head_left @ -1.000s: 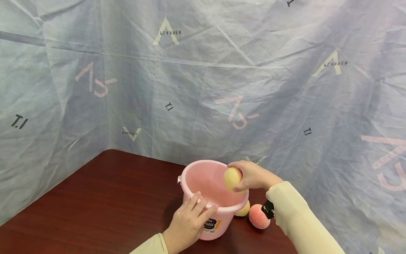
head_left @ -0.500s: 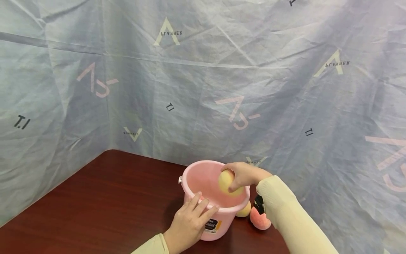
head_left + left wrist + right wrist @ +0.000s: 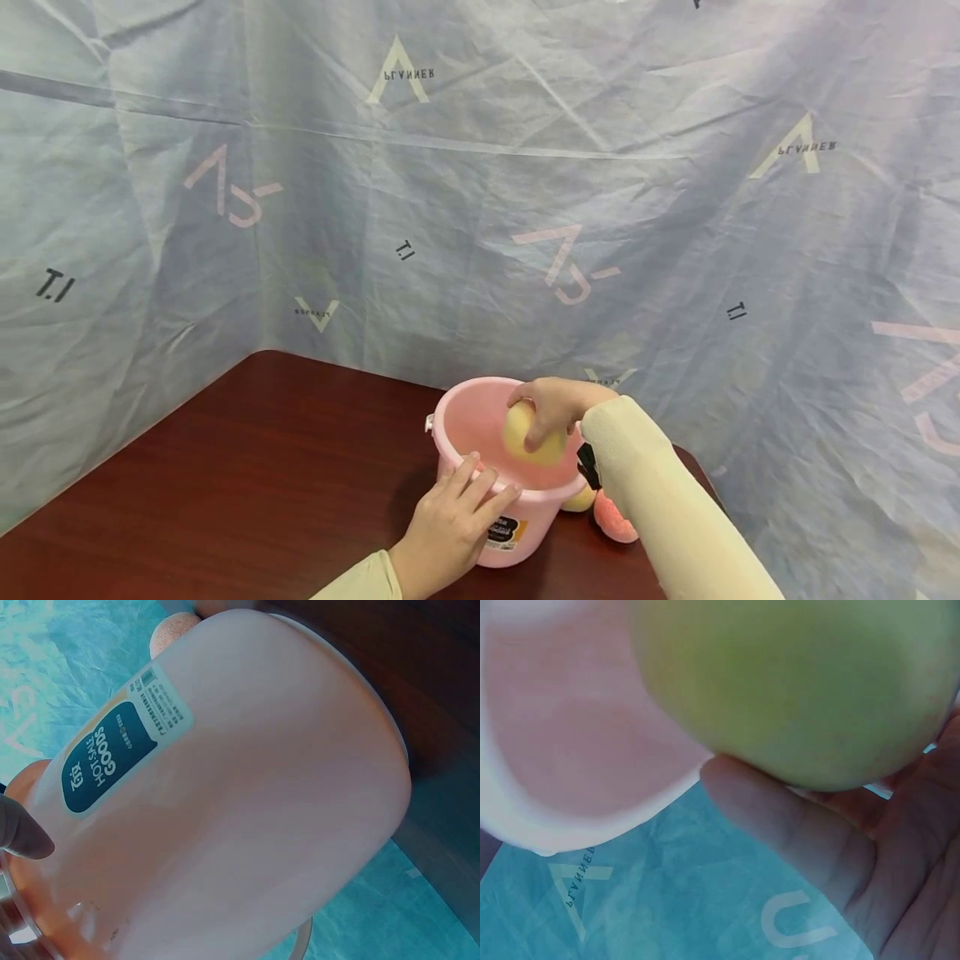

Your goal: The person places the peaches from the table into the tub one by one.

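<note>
A pink plastic bucket (image 3: 468, 408) with a dark label stands upright on the table, its mouth facing up. My left hand (image 3: 448, 527) holds the near rim, fingers laid over its edge; in the left wrist view one digit lies against the bucket's outer wall (image 3: 247, 772). My right hand (image 3: 557, 406) grips a round yellow peach (image 3: 519, 429), thumb on the near side and fingers on the far side. The peach is inside the mouth outline in the head view, near the right of the opening. In the right wrist view the peach (image 3: 795, 682) looks yellow-green.
Right of the bucket lie a yellow peach (image 3: 579, 500), partly hidden behind the wall, and a pink-red peach (image 3: 615, 518), partly covered by the right sleeve. The dark red-brown table (image 3: 247, 475) meets a hanging grey printed cloth (image 3: 450, 208) at its back and sides.
My right hand has carried the peach leftward and slightly lower into the bucket's mouth. The right sleeve now covers more of the pink-red peach. The left hand keeps its place on the rim.
</note>
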The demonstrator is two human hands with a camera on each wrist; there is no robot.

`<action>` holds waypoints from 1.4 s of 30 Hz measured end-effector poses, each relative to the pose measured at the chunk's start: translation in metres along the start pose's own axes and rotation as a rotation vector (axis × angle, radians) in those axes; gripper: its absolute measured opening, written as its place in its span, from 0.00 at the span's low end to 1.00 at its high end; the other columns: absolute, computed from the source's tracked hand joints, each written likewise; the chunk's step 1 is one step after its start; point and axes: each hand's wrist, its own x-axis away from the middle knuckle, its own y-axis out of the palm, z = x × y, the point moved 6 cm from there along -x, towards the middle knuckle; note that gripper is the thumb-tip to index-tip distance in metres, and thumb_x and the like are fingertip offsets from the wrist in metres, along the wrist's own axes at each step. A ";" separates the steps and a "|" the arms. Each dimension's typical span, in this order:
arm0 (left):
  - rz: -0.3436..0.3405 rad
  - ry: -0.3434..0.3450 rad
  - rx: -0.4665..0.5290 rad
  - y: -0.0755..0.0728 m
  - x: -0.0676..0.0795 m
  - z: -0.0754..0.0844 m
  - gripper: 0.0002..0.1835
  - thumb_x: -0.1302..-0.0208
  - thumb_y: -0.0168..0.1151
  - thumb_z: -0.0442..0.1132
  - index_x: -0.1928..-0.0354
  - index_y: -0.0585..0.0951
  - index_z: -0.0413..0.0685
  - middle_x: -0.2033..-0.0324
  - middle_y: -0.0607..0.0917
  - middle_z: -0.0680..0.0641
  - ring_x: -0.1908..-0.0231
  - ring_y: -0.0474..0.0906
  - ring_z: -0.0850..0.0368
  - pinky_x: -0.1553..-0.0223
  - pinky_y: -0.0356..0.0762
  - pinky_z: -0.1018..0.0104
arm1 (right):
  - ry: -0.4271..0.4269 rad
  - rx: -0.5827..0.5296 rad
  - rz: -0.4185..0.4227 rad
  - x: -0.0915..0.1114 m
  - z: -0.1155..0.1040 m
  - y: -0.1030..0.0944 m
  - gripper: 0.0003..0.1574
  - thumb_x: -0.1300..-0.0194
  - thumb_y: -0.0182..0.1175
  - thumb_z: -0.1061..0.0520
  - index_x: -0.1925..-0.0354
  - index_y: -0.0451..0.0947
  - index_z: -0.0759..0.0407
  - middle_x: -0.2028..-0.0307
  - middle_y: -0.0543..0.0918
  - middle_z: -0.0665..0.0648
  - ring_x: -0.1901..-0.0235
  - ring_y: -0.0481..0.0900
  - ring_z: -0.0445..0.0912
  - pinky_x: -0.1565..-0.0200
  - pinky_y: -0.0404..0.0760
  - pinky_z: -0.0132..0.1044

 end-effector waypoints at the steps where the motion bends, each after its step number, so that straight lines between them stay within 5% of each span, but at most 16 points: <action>1: 0.000 0.002 -0.001 0.000 0.000 0.000 0.22 0.36 0.38 0.35 0.54 0.83 0.56 0.59 0.81 0.49 0.52 0.79 0.44 0.61 0.81 0.53 | 0.008 -0.005 -0.007 -0.001 0.000 0.000 0.41 0.55 0.73 0.59 0.40 0.73 0.55 0.58 0.77 0.55 0.72 0.78 0.44 0.77 0.78 0.37; 16: 0.000 0.009 -0.002 0.000 0.001 0.001 0.22 0.34 0.38 0.35 0.54 0.83 0.57 0.59 0.81 0.49 0.52 0.80 0.44 0.60 0.81 0.52 | 0.151 -0.072 -0.030 -0.011 0.002 0.004 0.42 0.54 0.73 0.58 0.39 0.73 0.52 0.53 0.76 0.55 0.63 0.79 0.49 0.70 0.81 0.42; 36: -0.013 0.013 -0.003 0.002 0.001 0.000 0.22 0.36 0.38 0.36 0.54 0.83 0.56 0.58 0.81 0.49 0.52 0.80 0.44 0.59 0.81 0.52 | 0.161 -0.023 -0.002 -0.020 0.001 -0.004 0.42 0.53 0.72 0.57 0.38 0.72 0.53 0.48 0.78 0.57 0.58 0.77 0.48 0.63 0.81 0.40; 42: -0.013 0.007 -0.021 0.000 0.003 -0.001 0.24 0.31 0.35 0.37 0.51 0.83 0.58 0.58 0.84 0.48 0.53 0.80 0.45 0.61 0.82 0.55 | 0.163 -0.052 0.021 -0.017 0.009 -0.007 0.40 0.49 0.72 0.54 0.38 0.72 0.52 0.40 0.74 0.59 0.54 0.78 0.49 0.63 0.82 0.43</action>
